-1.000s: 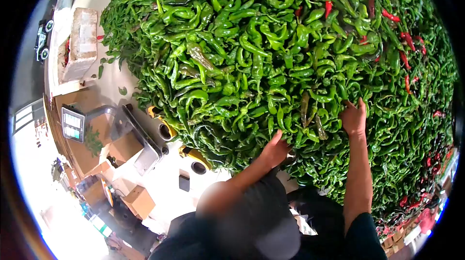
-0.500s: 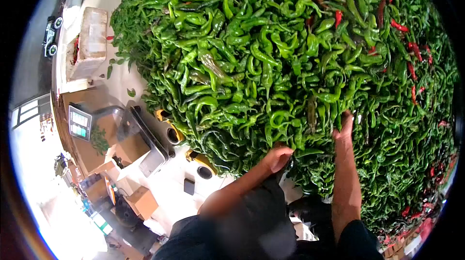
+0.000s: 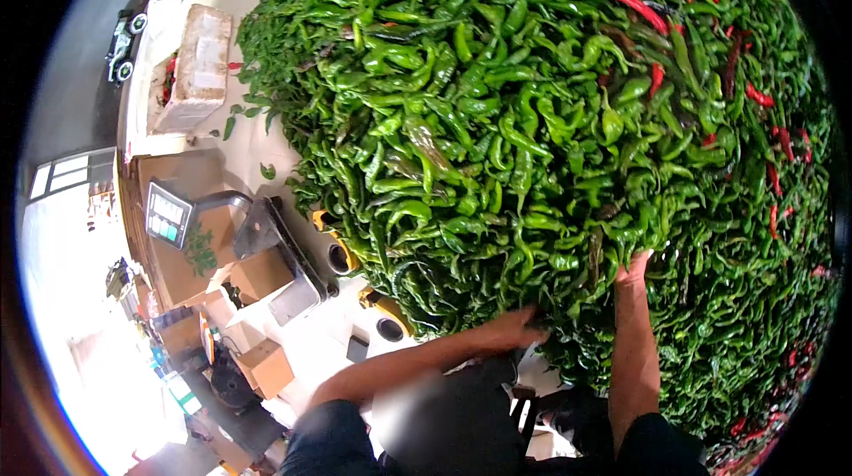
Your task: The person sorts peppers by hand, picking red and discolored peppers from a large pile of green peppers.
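Note:
A huge heap of green peppers (image 3: 497, 121) fills the middle and right of the view. At its near edge is my left hand (image 3: 519, 330), blurred and low against dark green peppers; its fingers are smeared, and whether it holds anything does not show. Further right, my right hand (image 3: 634, 267) reaches into the heap, its fingers hidden among the peppers. Several red peppers (image 3: 641, 11) lie scattered at the upper right.
A foam box (image 3: 201, 66) with red peppers stands at the upper left. Below it are a scale display (image 3: 169, 215), an open cardboard box (image 3: 263, 275), yellow-framed wheels (image 3: 387, 314) and a smaller carton (image 3: 266, 368). A dark phone-like object (image 3: 357, 349) lies on the floor.
My left hand has moved down, away from the brighter peppers, with its arm stretched more sideways. My right hand has moved lower and deeper among the peppers. The whole scene has shifted right and down.

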`<state>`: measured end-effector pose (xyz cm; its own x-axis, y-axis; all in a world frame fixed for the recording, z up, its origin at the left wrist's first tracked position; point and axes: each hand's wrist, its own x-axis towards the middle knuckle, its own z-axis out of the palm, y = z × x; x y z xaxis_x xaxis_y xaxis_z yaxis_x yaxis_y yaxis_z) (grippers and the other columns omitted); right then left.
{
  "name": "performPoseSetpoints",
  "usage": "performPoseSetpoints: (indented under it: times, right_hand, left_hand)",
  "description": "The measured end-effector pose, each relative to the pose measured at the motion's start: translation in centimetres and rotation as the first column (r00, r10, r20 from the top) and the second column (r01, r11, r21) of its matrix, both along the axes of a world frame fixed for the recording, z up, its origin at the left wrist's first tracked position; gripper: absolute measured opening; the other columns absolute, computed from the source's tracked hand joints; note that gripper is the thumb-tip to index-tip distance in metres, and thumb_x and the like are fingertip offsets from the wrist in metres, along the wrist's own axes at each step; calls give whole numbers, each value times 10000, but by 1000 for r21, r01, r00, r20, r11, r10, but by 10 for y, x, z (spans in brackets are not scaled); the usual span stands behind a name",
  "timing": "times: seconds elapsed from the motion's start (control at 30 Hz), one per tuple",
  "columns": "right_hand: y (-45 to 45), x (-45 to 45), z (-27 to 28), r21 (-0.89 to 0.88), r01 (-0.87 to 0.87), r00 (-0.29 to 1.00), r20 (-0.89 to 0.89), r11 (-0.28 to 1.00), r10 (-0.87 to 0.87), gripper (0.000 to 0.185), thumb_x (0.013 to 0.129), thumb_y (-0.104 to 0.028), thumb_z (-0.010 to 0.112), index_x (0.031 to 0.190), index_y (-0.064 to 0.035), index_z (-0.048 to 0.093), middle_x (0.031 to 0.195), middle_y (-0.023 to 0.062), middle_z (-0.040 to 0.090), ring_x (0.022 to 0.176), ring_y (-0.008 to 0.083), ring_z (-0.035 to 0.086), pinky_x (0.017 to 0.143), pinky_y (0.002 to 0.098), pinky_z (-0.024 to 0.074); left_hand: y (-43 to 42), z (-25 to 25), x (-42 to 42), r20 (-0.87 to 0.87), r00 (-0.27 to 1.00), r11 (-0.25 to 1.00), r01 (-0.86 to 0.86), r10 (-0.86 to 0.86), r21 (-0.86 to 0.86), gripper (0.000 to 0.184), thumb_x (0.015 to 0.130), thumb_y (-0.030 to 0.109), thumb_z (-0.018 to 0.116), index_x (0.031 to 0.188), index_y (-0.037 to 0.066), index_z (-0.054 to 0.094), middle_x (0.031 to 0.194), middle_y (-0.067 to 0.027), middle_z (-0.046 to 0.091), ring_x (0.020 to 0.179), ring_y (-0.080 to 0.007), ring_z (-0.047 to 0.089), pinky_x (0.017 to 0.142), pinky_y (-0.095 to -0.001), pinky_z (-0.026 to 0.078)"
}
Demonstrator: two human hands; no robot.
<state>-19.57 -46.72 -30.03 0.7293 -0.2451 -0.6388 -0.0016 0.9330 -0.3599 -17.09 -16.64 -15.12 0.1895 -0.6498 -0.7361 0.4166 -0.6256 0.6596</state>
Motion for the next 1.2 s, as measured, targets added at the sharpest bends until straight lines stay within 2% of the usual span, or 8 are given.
performPoseSetpoints:
  times: [0.07, 0.13, 0.23, 0.27, 0.47, 0.8, 0.93, 1.2]
  right_hand:
    - [-1, 12, 3, 126, -74, 948, 318, 989, 31, 462, 935, -496, 537, 1207, -134, 631, 1139, 66, 677, 1020, 266, 633, 902, 457, 515]
    - [8, 22, 17, 120, 29, 995, 89, 992, -40, 454, 939, -495, 529, 1187, -132, 646, 1123, 76, 687, 994, 284, 643, 899, 470, 517]
    - [4, 13, -12, 168, -1, 983, 180, 986, -30, 477, 938, -503, 522, 1210, -128, 634, 1162, 89, 673, 1029, 312, 627, 937, 483, 497]
    - [12, 26, 6, 169, 8, 989, 144, 986, -33, 474, 937, -499, 521, 1204, -124, 634, 1186, 95, 659, 1058, 324, 608, 948, 475, 490]
    - [9, 41, 7, 131, -27, 996, 94, 991, 14, 475, 927, -477, 546, 1236, -120, 601, 1196, 89, 653, 1067, 309, 604, 954, 455, 482]
    - [30, 71, 8, 134, -13, 997, 73, 991, 4, 502, 909, -439, 588, 1289, -113, 547, 1213, 81, 643, 1082, 283, 597, 966, 421, 468]
    - [28, 81, 10, 122, -30, 997, 68, 992, 22, 521, 902, -423, 604, 1310, -110, 525, 1220, 78, 638, 1088, 272, 594, 970, 408, 462]
    - [4, 122, 19, 32, -73, 993, 99, 997, 69, 569, 887, -393, 637, 1352, -104, 482, 1234, 71, 630, 1100, 251, 589, 979, 381, 451]
  left_hand:
    - [32, 67, 55, 38, 943, 939, 333, -331, -83, 524, 949, 317, 597, 1390, 55, 491, 1370, -223, 525, 1200, -325, 554, 1064, -396, 411]
    - [68, 112, 146, 560, 827, 938, 227, -43, -263, 379, 992, 262, 522, 1318, 72, 549, 1232, -132, 640, 1015, -265, 656, 912, -376, 523]
    - [68, 175, 306, 935, 332, 818, -567, 123, 94, 214, 953, 186, 568, 1116, 110, 684, 957, -83, 712, 750, -184, 662, 713, -355, 527]
    - [94, 144, 368, 987, -131, 895, -424, 93, -141, 272, 907, 86, 546, 1144, 99, 678, 903, -97, 731, 683, -175, 663, 676, -297, 555]
    - [131, 91, 487, 937, 109, 889, -297, -331, 349, 452, 826, 122, 682, 1271, 138, 603, 1287, -116, 603, 1157, -278, 583, 998, -393, 460]
    - [196, 135, 393, 872, -75, 773, -503, -484, 386, 284, 823, 68, 620, 1104, 27, 618, 1062, -221, 607, 970, -399, 593, 835, -448, 486]
    - [162, 135, 253, 972, 32, 541, -835, 231, -101, 327, 805, 58, 669, 1102, -64, 606, 961, -105, 660, 824, -168, 604, 727, -305, 491]
    - [4, 116, 125, 429, 232, 456, -701, 873, -549, 389, 813, -109, 653, 1177, -82, 515, 1116, -208, 636, 923, -237, 672, 815, -365, 588]
